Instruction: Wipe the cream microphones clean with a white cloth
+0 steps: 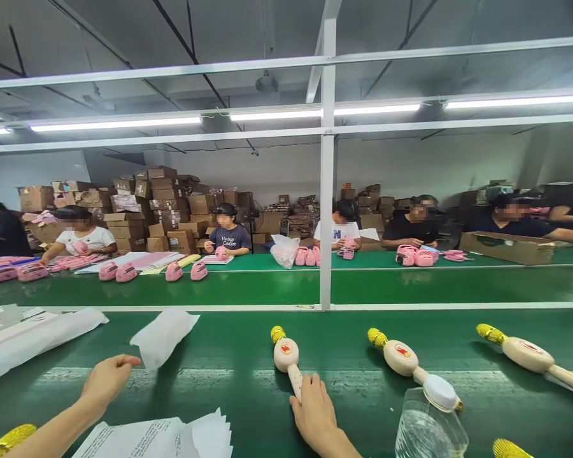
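Note:
On the green belt [239, 394] in front of me lie cream toy microphones with gold mesh heads and red round labels. My right hand [315, 410] lies over the handle of the nearest one [286, 355] and seems to grip it. Two more stand to its right: one [401, 359] with a white rounded end [439, 391], and one [528, 354]. My left hand [109, 378] has bunched fingers, with their tips at the edge of a translucent white bag [163, 337]. A clear plastic container [430, 432] lies below the middle microphone.
Loose white sheets [148, 440] lie at the lower edge, with white packaging [33, 337] at the left. Gold mesh pieces [9, 440] show in the bottom corners. Beyond a white frame post [327, 191], co-workers sit along a second green belt with pink items, with stacked cardboard boxes behind.

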Demonstrator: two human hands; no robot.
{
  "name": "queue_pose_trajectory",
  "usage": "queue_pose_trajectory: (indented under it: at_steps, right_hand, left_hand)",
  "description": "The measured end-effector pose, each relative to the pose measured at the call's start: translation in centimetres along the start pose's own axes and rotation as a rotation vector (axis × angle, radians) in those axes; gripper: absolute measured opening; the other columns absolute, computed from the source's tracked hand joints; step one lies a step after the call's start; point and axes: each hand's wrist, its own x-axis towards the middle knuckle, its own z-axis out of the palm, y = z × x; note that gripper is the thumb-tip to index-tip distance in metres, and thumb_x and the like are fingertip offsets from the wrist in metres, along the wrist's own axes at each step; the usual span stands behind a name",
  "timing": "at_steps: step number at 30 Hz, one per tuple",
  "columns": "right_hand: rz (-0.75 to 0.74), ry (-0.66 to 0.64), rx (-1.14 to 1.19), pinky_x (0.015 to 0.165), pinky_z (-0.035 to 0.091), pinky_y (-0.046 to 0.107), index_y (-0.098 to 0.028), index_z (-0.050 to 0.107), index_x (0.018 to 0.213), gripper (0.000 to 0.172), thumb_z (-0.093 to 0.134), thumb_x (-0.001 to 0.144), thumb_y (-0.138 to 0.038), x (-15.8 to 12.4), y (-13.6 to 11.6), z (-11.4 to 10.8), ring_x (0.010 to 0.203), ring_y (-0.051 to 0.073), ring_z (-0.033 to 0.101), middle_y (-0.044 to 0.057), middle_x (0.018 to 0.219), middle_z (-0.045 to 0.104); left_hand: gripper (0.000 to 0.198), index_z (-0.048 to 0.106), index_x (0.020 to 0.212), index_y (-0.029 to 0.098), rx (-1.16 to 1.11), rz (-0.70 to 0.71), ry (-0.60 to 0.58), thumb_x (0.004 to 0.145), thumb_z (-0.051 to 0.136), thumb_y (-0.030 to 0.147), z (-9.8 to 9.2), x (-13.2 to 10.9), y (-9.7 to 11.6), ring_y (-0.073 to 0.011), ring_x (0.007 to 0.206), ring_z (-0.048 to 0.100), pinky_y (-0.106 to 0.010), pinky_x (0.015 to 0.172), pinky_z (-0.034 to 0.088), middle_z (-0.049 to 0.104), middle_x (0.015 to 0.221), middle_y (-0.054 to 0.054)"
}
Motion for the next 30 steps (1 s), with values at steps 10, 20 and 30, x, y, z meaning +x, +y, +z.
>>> queue_pose_trajectory:
  at_steps: [10,20,30]
  right_hand:
    - [-0.352,-0.266,0.261,0.082,0.047,0.028,-0.021,0.060,0.117,0.024,0.048,0.096,-0.020,-8.5,-0.1,-8.7,0.093,0.019,0.062,0.004,0.108,0.066]
    - [-0.371,-0.207,0.405,0.110,0.043,0.041,-0.029,0.052,0.148,0.051,0.055,0.098,-0.038,-16.3,5.9,-13.6,0.123,0.026,0.059,0.007,0.140,0.062]
    - [-0.500,-0.268,-0.016,0.090,0.051,0.043,-0.015,0.074,0.098,0.035,0.042,0.087,-0.003,-15.5,6.9,-6.2,0.098,0.030,0.066,0.015,0.103,0.072]
  left_hand:
    - [0.072,0.040,0.155,0.040,0.066,0.727,-0.523,0.086,0.062,0.034,-3.2,-15.0,7.2,-0.0216,0.159,0.025,-0.042,0.131,0.019,0.031,0.171,0.007]
    - [0.056,0.058,0.132,0.034,-0.380,0.356,-0.756,0.078,0.071,0.029,-2.7,-34.6,4.1,-0.0204,0.096,0.073,-0.022,0.083,0.055,0.078,0.112,0.006]
    - [0.073,0.049,0.148,0.022,-0.316,0.080,-0.356,0.076,0.059,0.028,0.6,-45.6,0.5,-0.0228,0.125,0.068,-0.027,0.105,0.054,0.068,0.142,-0.003]
